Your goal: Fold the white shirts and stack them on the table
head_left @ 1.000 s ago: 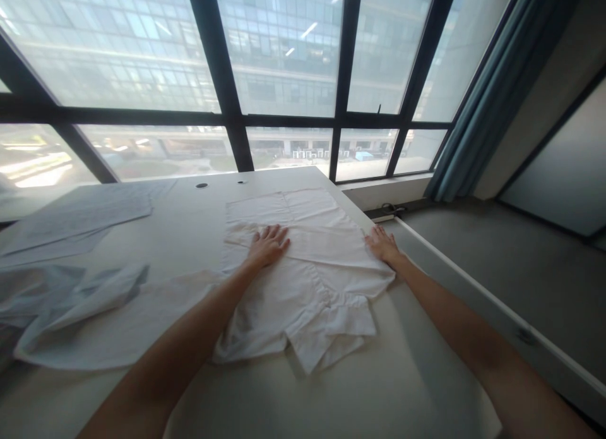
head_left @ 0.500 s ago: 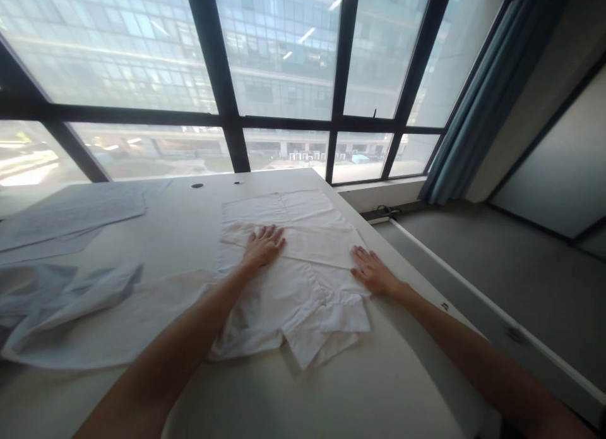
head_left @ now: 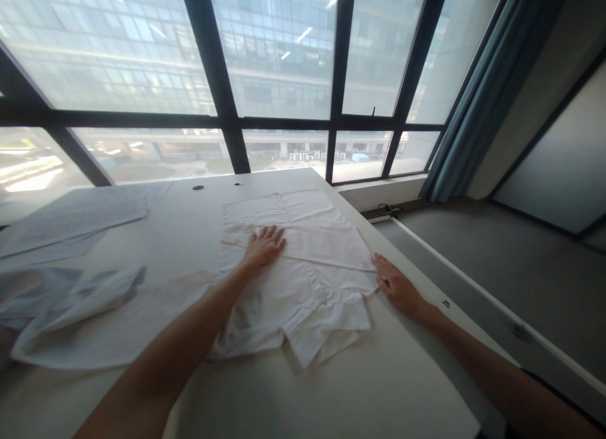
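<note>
A white shirt (head_left: 303,281) lies partly folded on the pale table (head_left: 293,395), collar end toward me. My left hand (head_left: 263,246) rests flat on the middle of the shirt, fingers stretched out and apart. My right hand (head_left: 396,285) lies flat at the shirt's right edge, fingers extended, near the table's right side. Neither hand holds anything.
A crumpled light blue garment (head_left: 71,300) lies at the left of the table. Flat pale cloth pieces (head_left: 76,215) lie at the far left. Big windows (head_left: 284,79) stand behind the table, a teal curtain (head_left: 478,91) at the right. The table's right edge drops to grey floor (head_left: 521,281).
My right hand has slid back toward me along the shirt's right edge and off onto the table beside it. My left hand has stayed in place.
</note>
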The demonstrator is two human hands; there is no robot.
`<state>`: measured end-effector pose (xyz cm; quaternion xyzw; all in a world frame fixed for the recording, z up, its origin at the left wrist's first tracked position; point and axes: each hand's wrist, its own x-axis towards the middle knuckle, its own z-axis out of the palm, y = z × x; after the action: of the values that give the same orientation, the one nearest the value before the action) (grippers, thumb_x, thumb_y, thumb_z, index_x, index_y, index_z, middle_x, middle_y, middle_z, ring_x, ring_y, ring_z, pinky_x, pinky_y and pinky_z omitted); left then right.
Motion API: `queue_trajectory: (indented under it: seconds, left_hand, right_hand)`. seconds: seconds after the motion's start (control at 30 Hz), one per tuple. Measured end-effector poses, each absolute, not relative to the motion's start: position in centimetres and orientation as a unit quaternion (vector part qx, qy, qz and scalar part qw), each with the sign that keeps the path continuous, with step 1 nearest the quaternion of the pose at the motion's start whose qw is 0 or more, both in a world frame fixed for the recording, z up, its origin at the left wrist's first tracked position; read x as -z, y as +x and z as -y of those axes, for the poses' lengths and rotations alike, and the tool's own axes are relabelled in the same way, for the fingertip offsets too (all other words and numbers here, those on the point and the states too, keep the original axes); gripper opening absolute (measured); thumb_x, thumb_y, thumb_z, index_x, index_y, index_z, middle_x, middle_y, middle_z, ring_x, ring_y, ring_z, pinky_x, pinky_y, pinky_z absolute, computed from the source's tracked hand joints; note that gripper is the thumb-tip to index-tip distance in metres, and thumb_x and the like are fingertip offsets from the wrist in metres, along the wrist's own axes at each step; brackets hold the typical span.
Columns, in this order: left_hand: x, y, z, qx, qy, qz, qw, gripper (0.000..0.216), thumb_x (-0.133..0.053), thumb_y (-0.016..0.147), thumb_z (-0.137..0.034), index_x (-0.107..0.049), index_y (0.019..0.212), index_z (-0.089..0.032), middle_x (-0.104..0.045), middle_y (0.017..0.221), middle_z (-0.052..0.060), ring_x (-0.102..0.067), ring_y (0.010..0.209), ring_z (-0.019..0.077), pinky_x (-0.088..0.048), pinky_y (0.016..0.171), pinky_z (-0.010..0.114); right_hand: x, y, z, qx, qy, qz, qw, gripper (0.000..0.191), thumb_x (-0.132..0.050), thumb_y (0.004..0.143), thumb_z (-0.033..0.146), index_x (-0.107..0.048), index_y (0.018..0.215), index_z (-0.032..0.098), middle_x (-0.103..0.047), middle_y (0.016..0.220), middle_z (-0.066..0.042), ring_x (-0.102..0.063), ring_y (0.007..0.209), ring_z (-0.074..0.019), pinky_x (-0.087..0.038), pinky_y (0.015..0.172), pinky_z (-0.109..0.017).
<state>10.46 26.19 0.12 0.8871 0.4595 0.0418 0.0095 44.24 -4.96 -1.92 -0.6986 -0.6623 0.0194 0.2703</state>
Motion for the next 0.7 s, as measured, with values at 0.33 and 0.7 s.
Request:
queue_trajectory:
  seconds: [0.33, 0.7]
  left_hand:
    - [-1.4, 5.5, -30.7, -0.011, 0.836, -0.549, 0.015, 0.067, -0.018, 0.103, -0.058, -0.023, 0.164, -0.029, -0.013, 0.171, 0.007, -0.014, 0.156, 0.0370, -0.020, 0.119, 0.063]
    - [-2.0, 5.1, -31.3, -0.017, 0.829, -0.558, 0.029, 0.067, -0.023, 0.102, -0.059, -0.025, 0.163, -0.032, -0.017, 0.171, 0.009, -0.017, 0.154, 0.0419, -0.022, 0.117, 0.066]
  right_hand:
    - [2.4, 43.7, 5.3, -0.002, -0.724, 0.673, 0.150, 0.055, -0.034, 0.101, 0.030, -0.049, 0.152, 0.017, -0.042, 0.160, -0.009, -0.033, 0.151, -0.0245, -0.026, 0.124, -0.051]
    - [1.7, 43.2, 5.4, 0.009, -0.735, 0.668, 0.121, 0.055, -0.035, 0.099, 0.026, -0.051, 0.151, 0.016, -0.044, 0.158, -0.010, -0.035, 0.150, -0.0251, -0.025, 0.124, -0.052]
